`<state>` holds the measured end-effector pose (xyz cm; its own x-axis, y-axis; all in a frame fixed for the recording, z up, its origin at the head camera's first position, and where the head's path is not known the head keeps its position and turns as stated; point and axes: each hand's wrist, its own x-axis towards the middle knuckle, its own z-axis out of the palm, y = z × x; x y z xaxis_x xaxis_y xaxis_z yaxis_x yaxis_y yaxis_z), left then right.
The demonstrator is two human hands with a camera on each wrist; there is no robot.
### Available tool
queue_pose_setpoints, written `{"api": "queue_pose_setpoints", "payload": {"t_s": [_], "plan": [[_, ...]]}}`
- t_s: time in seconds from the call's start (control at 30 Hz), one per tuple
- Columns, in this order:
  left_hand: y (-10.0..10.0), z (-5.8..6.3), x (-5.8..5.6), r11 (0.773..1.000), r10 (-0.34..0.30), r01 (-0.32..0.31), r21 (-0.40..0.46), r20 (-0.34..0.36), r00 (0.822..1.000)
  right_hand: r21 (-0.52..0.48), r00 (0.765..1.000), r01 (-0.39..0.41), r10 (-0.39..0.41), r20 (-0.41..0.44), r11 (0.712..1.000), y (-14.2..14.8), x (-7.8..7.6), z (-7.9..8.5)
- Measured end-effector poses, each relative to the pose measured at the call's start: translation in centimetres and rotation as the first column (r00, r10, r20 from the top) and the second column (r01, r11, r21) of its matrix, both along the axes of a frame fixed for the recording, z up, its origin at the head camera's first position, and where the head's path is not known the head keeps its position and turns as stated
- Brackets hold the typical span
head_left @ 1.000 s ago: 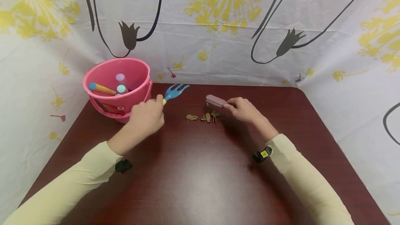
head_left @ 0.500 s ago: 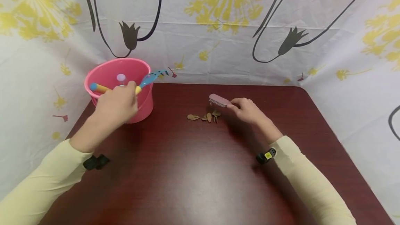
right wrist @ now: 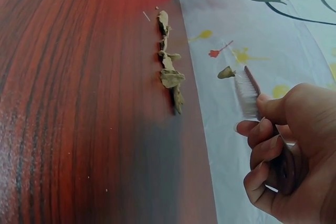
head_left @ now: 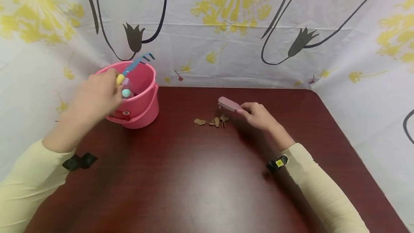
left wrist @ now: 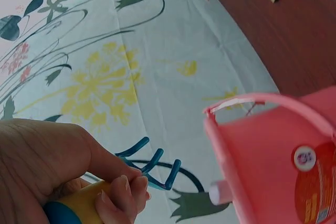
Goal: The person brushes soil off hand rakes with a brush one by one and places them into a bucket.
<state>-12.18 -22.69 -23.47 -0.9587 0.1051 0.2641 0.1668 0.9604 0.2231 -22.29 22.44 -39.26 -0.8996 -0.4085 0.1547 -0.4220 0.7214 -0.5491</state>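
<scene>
My left hand (head_left: 93, 94) grips the yellow handle of a small blue hand rake (head_left: 132, 65), its tines pointing up and away over the pink bucket (head_left: 143, 109). In the left wrist view the handle (left wrist: 84, 203) ends in blue, and the fingers curl round it. My right hand (head_left: 260, 115) holds a pinkish-purple brush (head_left: 229, 104) above the table, bristles down. A dry leaf piece (right wrist: 226, 72) clings to the white bristles (right wrist: 244, 95). Several dried leaves (head_left: 216, 121) lie in a short row on the table, just below the brush and apart from it.
Inside the bucket stand a light-green-topped item (head_left: 126, 93) and a pale purple one, partly hidden by my left hand. The dark red wooden table (head_left: 194, 175) meets a white floral curtain (head_left: 181, 46) at the back and sides. Dark wrist cameras (head_left: 79, 161) sit on both wrists.
My left hand has carried the hand rake left from beside the bucket to over it, the tines now higher. The right hand with the brush has shifted slightly right; the leaves stay put.
</scene>
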Motion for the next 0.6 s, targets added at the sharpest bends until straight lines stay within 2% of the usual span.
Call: {"api": "queue_pose_setpoints", "payload": {"t_s": [0.13,0.37,0.6], "plan": [[-1.1,0.5,-0.6,0.999,0.033,-0.033,0.012,0.021,0.999,-0.019,1.0,0.007,-0.007,-0.023,1.0,0.3,0.3,0.2],[-3.3,1.0,-1.4,0.997,0.076,-0.074,-0.029,0.058,0.995,-0.068,0.999,0.017,-0.02,-0.039,0.998,0.8,1.0,0.5],[-4.4,1.8,-2.2,0.995,0.062,-0.053,-0.081,0.112,0.992,-0.099,0.999,0.045,-0.048,-0.021,0.994,1.3,1.8,0.9]]}}
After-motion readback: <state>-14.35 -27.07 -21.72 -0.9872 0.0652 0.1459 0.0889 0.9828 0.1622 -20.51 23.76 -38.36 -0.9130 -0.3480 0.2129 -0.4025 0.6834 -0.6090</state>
